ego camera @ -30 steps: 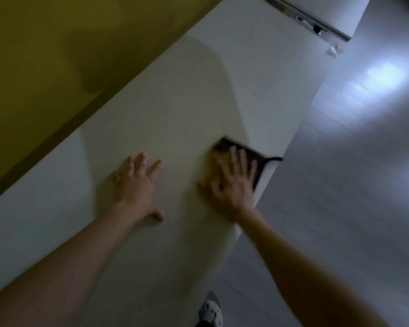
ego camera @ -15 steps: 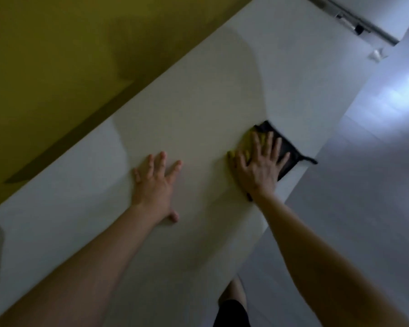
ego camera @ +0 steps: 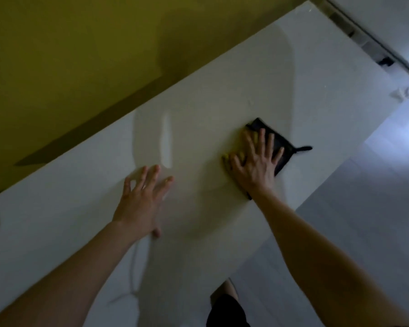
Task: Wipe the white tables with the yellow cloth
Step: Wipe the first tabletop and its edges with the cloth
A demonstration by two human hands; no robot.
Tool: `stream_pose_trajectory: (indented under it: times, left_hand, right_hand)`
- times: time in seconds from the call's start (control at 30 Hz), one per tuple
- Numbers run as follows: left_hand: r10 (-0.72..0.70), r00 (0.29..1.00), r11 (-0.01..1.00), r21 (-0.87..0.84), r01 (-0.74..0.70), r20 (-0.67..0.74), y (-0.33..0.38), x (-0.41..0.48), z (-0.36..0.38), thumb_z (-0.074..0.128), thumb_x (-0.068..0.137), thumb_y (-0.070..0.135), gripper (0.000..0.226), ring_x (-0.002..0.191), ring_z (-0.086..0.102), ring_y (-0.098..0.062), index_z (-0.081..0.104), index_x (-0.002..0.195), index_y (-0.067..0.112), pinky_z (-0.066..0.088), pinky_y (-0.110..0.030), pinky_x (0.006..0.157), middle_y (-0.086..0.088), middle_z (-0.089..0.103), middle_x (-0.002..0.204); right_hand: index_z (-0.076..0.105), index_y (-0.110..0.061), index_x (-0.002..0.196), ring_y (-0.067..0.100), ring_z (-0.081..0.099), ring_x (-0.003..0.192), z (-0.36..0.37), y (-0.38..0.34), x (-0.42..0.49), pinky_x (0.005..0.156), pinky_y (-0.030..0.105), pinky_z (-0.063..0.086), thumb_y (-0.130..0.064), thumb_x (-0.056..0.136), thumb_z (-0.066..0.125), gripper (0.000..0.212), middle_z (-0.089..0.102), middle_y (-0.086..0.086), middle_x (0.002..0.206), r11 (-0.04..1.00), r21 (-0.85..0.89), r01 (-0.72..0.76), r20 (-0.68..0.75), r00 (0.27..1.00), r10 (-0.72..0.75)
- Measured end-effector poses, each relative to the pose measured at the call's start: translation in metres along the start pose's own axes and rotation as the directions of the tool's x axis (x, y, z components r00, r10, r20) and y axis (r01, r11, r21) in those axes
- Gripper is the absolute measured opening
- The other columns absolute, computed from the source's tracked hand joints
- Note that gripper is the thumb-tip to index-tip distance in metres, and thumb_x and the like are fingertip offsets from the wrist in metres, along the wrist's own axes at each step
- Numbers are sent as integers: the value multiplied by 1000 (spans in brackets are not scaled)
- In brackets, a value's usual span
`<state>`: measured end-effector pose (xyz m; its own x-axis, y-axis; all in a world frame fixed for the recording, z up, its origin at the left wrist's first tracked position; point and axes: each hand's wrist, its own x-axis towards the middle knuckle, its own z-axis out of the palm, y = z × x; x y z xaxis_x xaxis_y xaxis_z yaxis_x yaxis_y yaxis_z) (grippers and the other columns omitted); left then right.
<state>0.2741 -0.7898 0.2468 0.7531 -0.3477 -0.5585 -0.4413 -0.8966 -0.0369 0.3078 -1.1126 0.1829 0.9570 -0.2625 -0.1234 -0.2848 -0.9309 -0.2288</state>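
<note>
Head view: left hand flat on bench, right hand flat on cloth; an outward push could slide it off the edge.

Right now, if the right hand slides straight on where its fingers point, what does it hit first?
Nothing near. The right hand presses the cloth flat; ahead of its fingers the table looks bare until the yellow wall at its back edge, though depth is hard to judge.

One table, one cloth (yellow, dark-backed), two hands
</note>
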Motion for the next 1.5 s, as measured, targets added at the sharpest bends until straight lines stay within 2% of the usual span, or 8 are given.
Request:
stream_pose_trajectory:
  times: [0.2, 0.33, 0.43, 0.7, 0.9, 1.2, 1.37, 1.5]
  left_hand:
    - [2, 1000, 1000, -21, -2, -7, 1, -3, -8, 88, 58, 81, 162, 165, -22, -38, -22, 169, 38, 11, -62, 133, -10, -34, 176]
    - [-15, 1000, 999, -38, 14, -13, 0, 1, -2, 92, 56, 75, 165, 165, -24, -36, -23, 168, 40, 9, -61, 134, -8, -35, 175]
    - [-32, 999, 999, -37, 32, -3, 0, 1, 2, 93, 57, 73, 165, 165, -24, -35, -27, 166, 40, 7, -60, 134, -8, -38, 174]
    - [-68, 997, 997, -30, 68, 20, 7, 4, -5, 92, 57, 70, 155, 167, -9, -38, -8, 172, 39, 18, -57, 133, -11, -19, 179]
    - [-232, 966, 902, -398, 169, -116, 50, 33, -37, 75, 91, 46, 27, 115, 68, -31, 71, 111, 28, 53, -39, 90, -4, 68, 121]
    - [-311, 876, 590, -648, 482, 368, 93, 46, -30, 89, 76, 67, 62, 107, 72, -30, 67, 107, 17, 56, -36, 82, -10, 74, 115]
    - [-319, 857, 43, -897, 440, 405, 89, 28, -31, 92, 87, 23, 44, 87, 78, -31, 55, 108, 12, 69, -47, 74, -15, 70, 113]
    - [-356, 902, 190, -926, 326, 245, 100, 17, -32, 77, 93, 21, 42, 68, 76, -26, 45, 118, 35, 64, -39, 59, -5, 66, 100]
  right_hand:
    - [25, -39, 171, 35, -9, 168, 25, -22, -62, 127, 76, -3, -75, 102, 43, 79, 1, 2, 183, 660, -28, 750, 215, 650, -729]
    - [25, -42, 169, 37, -3, 168, -6, 38, 46, 126, 77, 4, -83, 97, 38, 84, 6, 3, 183, 949, -56, 310, 59, 950, -307]
    - [17, -39, 171, 35, -11, 167, -14, 37, 73, 127, 75, -2, -84, 97, 32, 88, -2, 3, 183, 998, -42, 45, 46, 998, -43]
    - [14, -38, 173, 36, -18, 166, 11, -30, -49, 128, 72, -10, -83, 102, 28, 86, -9, 5, 182, 869, 26, 494, 252, 838, -483]
    - [62, -23, 148, 31, 55, 142, -39, 23, -20, 115, 51, 47, -43, 111, 45, 46, 61, 6, 151, 842, 227, 490, 222, 816, -534]
    - [72, -20, 109, 20, 62, 98, -65, 49, -42, 84, 39, 57, -45, 103, 63, 28, 67, -1, 105, 811, 192, 553, 224, 780, -584]
    - [60, -21, 142, 26, 54, 113, -38, 41, -92, 91, 40, 52, -87, 85, 51, 88, 60, 4, 130, 681, 38, 731, 327, 635, -700]
    - [60, -17, 135, 31, 59, 109, -18, 24, -110, 88, 42, 54, -36, 95, 67, 46, 63, 7, 125, 723, -27, 690, 222, 710, -668]
